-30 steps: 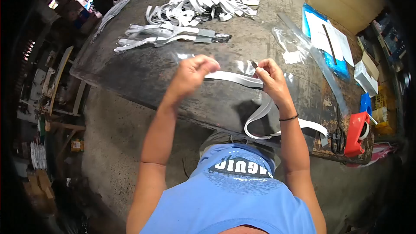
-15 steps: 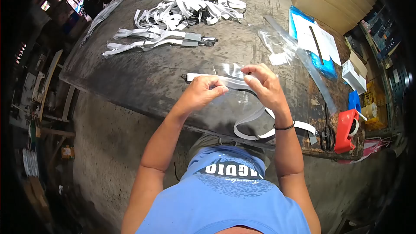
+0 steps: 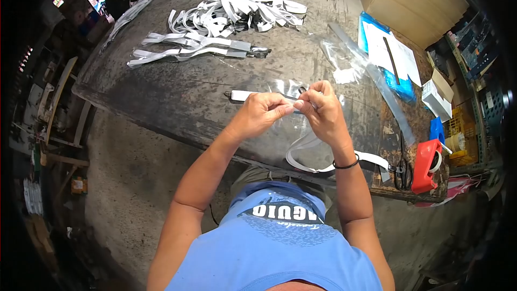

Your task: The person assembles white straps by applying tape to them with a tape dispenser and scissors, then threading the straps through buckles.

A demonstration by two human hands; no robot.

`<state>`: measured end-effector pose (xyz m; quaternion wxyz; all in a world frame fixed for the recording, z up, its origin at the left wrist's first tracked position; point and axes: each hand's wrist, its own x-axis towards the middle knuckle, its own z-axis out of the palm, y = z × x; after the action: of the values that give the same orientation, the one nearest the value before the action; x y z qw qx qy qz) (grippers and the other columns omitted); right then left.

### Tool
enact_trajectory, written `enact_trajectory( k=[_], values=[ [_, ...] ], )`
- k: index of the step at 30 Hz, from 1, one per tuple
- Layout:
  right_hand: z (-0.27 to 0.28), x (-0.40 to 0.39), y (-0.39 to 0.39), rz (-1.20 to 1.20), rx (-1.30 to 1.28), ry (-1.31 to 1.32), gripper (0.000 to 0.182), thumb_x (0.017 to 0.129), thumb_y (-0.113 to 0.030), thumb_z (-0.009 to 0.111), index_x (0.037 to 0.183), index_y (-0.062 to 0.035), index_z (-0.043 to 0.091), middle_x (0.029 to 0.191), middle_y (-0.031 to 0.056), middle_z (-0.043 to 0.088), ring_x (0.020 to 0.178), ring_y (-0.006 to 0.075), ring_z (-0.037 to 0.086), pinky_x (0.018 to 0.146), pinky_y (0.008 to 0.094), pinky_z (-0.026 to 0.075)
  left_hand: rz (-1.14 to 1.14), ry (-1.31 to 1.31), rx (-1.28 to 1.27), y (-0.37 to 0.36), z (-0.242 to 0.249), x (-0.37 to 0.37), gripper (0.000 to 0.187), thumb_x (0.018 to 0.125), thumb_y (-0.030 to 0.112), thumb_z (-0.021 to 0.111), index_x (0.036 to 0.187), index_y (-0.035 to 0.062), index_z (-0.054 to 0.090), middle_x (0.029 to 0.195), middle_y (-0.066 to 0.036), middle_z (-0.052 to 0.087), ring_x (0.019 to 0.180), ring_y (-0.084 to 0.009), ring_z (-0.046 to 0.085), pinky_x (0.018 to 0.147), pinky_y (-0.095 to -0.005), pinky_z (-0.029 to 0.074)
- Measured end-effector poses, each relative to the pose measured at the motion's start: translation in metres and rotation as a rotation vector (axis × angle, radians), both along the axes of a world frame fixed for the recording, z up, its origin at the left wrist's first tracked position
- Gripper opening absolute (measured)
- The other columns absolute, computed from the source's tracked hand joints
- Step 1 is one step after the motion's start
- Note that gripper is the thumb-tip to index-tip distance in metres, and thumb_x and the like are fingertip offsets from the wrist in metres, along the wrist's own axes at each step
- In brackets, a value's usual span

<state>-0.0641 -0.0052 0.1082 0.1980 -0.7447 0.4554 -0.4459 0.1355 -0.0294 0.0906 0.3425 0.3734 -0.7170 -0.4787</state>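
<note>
A white strap with a dark end piece lies in front of me and runs under my left hand. Its thumb and fingers are pinched together, fingertips against those of my right hand. Between them the strap shows only as a pale sliver, mostly hidden by the fingers. My right hand is closed in a pinch there too; a small dark loop shows just above it. Beneath both hands lies shiny clear plastic film. Toward the table's front edge, a white strap length curves round below my right wrist.
A heap of white straps lies at the back, with several straps laid out before it. Rightward are a clear plastic strip, papers, scissors, a red tape dispenser and a cardboard box.
My hands have come together, the left moving right, so that their fingertips now meet over the strap. The curved strap length near the front edge has shifted slightly left.
</note>
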Motion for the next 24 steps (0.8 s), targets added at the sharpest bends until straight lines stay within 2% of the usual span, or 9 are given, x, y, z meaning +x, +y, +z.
enact_trajectory(
  k=[2,5,7,8,10,13,18,22,24],
  values=[
    [0.001,-0.001,-0.001,0.002,0.015,-0.013,0.015,0.078,-0.009,0.075,0.086,-0.0006,0.066,0.086,0.0096,0.053,0.085,0.0239,0.053,0.073,0.0336,0.045,0.010,-0.048,-0.003,-0.001,0.001,0.000,0.019,0.090,0.013,0.067,0.103,0.0001,0.071,0.092,-0.003,0.072,0.082,-0.0063,0.060,0.074,-0.0243,0.048],
    [0.001,-0.002,0.000,0.033,-0.086,0.047,0.013,0.079,-0.012,0.074,0.088,-0.0037,0.068,0.090,0.0139,0.055,0.080,0.0301,0.059,0.069,0.0381,0.049,0.013,-0.095,0.002,0.001,0.004,-0.002,0.018,0.090,0.014,0.067,0.102,0.0004,0.071,0.088,-0.001,0.071,0.079,-0.0047,0.058,0.071,-0.0239,0.048],
    [0.003,-0.002,0.003,-0.002,-0.018,0.003,0.014,0.079,-0.008,0.074,0.086,-0.0002,0.065,0.088,0.0099,0.053,0.085,0.0237,0.053,0.073,0.0336,0.046,0.054,-0.007,-0.093,0.001,0.001,-0.006,0.018,0.087,0.017,0.070,0.086,-0.0002,0.068,0.066,-0.002,0.060,0.060,-0.0073,0.050,0.056,-0.0273,0.043],
    [0.002,-0.002,0.003,-0.003,-0.020,0.004,0.014,0.079,-0.008,0.074,0.086,-0.0002,0.065,0.088,0.0099,0.053,0.085,0.0237,0.053,0.073,0.0336,0.046,0.053,-0.006,-0.094,0.000,-0.002,-0.008,0.018,0.087,0.017,0.070,0.086,-0.0002,0.068,0.066,-0.002,0.060,0.060,-0.0073,0.050,0.056,-0.0273,0.043],
    [0.000,-0.003,0.002,-0.023,-0.058,0.053,0.013,0.080,-0.012,0.073,0.087,-0.0038,0.066,0.092,0.0144,0.055,0.080,0.0306,0.059,0.069,0.0387,0.049,0.010,0.064,-0.104,-0.004,-0.009,-0.008,0.019,0.086,0.019,0.071,0.084,0.0007,0.067,0.066,-0.002,0.060,0.060,-0.0087,0.051,0.056,-0.0277,0.044],
    [0.001,-0.001,0.003,0.021,-0.076,0.052,0.013,0.081,-0.013,0.073,0.087,-0.0040,0.065,0.093,0.0146,0.055,0.077,0.0302,0.060,0.066,0.0387,0.049,-0.019,-0.089,-0.130,-0.001,0.000,-0.006,0.015,0.089,0.016,0.068,0.091,0.0009,0.068,0.075,-0.001,0.065,0.070,-0.0063,0.054,0.065,-0.0257,0.046],
    [0.001,0.002,0.006,-0.016,-0.061,0.075,0.013,0.081,-0.013,0.073,0.086,-0.0042,0.065,0.093,0.0140,0.054,0.074,0.0285,0.060,0.063,0.0374,0.049,-0.038,-0.123,-0.157,-0.001,0.004,-0.006,0.017,0.088,0.016,0.069,0.093,0.0008,0.069,0.076,-0.005,0.065,0.069,-0.0104,0.056,0.064,-0.0292,0.046],
    [-0.004,0.001,0.003,-0.004,-0.144,0.082,0.011,0.080,-0.011,0.074,0.085,-0.0045,0.066,0.094,0.0134,0.055,0.074,0.0267,0.060,0.063,0.0363,0.048,-0.029,-0.037,-0.230,-0.003,-0.005,-0.007,0.016,0.088,0.016,0.067,0.087,0.0007,0.067,0.077,-0.009,0.066,0.067,-0.0162,0.059,0.064,-0.0312,0.047],
    [-0.004,0.003,0.005,0.004,-0.046,-0.016,0.011,0.081,-0.011,0.074,0.086,-0.0049,0.066,0.094,0.0131,0.054,0.074,0.0272,0.059,0.063,0.0365,0.048,-0.025,-0.074,-0.185,-0.001,0.002,-0.005,0.016,0.088,0.017,0.068,0.088,0.0007,0.068,0.075,-0.009,0.066,0.067,-0.0165,0.059,0.064,-0.0312,0.047]
  ],
)
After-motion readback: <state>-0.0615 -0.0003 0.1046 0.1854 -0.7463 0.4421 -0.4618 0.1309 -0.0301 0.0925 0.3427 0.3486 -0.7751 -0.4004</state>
